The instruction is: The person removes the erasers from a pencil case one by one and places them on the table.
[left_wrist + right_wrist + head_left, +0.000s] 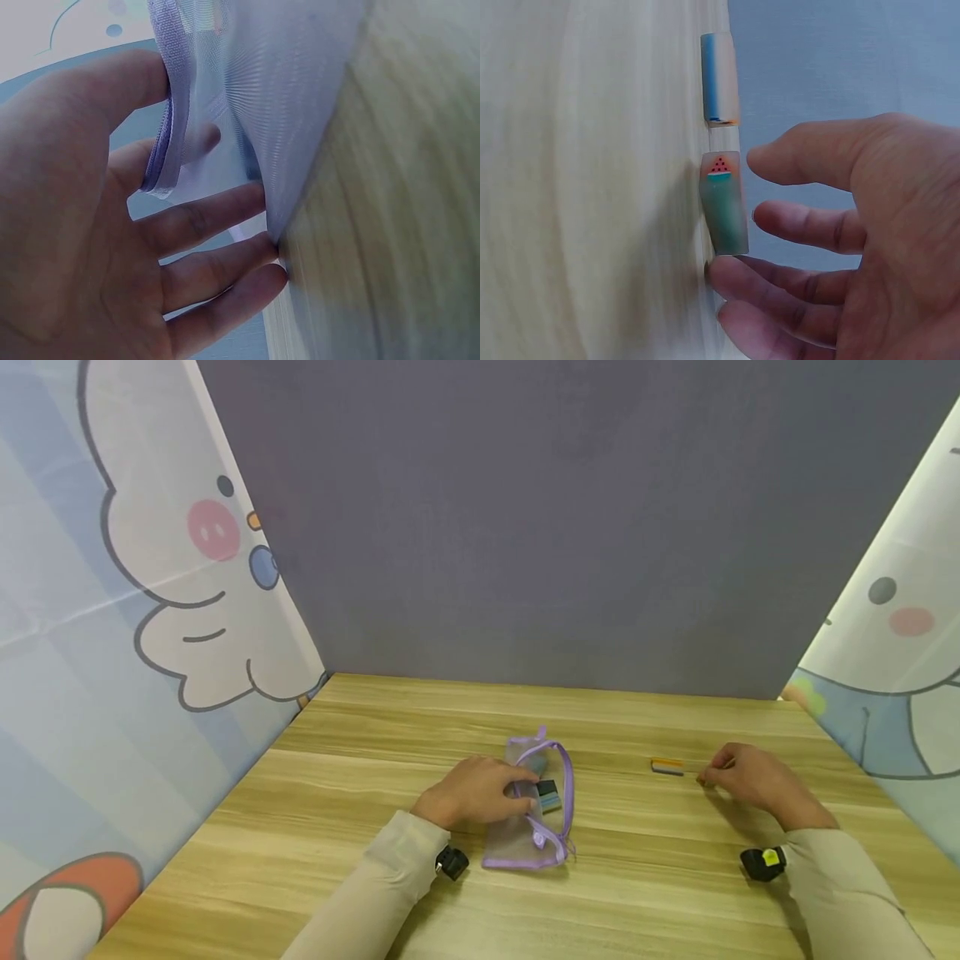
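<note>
My left hand [480, 789] holds the opening edge of a see-through mesh pencil pouch [517, 852] with purple zipper trim. In the left wrist view, the zipper band [171, 97] runs between thumb and index finger, the other fingers spread beside the mesh. A dark and blue striped block [550, 796] shows in the pouch's opening. My right hand [757, 781] is low over the table at the right. Its thumb and fingers are loosely bent close to a small green eraser-like block [726, 210] with a watermelon print, with a gap between thumb and block.
Another small block, orange and grey from above [667, 767], lies left of the right hand on the wooden table [360, 735]. A grey panel [540, 527] stands along the back edge. Cartoon-print cloths [60, 610] hang at both sides.
</note>
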{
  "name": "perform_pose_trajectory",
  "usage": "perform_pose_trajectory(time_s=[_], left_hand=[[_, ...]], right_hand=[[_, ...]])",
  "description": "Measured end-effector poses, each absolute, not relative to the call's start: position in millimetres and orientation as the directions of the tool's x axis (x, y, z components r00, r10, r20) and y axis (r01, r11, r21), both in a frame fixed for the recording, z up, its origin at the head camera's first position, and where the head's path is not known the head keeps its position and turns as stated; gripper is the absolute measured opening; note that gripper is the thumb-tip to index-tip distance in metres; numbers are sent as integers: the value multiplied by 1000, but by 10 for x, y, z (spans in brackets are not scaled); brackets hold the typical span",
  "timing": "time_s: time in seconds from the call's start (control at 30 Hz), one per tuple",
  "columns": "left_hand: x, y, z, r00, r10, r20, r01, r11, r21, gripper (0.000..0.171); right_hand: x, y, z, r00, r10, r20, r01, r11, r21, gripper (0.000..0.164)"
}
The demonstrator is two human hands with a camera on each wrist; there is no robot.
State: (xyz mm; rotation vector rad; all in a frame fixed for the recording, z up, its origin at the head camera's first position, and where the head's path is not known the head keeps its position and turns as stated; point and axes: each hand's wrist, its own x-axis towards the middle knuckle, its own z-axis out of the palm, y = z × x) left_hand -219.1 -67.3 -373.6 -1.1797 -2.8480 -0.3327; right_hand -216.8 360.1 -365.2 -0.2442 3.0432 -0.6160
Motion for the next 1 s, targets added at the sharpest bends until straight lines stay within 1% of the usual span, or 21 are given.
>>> perform_pose_trajectory(time_s=[0.2,0.37,0.57,0.73,1.0], left_hand=[[-2202,-658,-3699,-707,697,119,706,684,183,41],[-2198,-659,-3692,-707,696,129,706,683,185,40],[-2189,-662,-3754,-697,705,135,717,675,173,41],[-2203,-650,-3763,-696,703,147,717,675,174,41],[-2183,-652,-3753,-700,703,128,714,683,153,42]], right_hand=[[-2158,3598,-3593,-989,-147,12,-140,909,-393,26],[-2133,3569,-3564,-989,-138,56,-149,902,-405,27],[-2089,3530,-3577,-993,-100,57,-115,888,-444,29],[-2080,3519,-3597,-992,-82,94,-116,876,-467,30],[-2101,3492,-3583,-992,-98,76,-122,878,-464,28]])
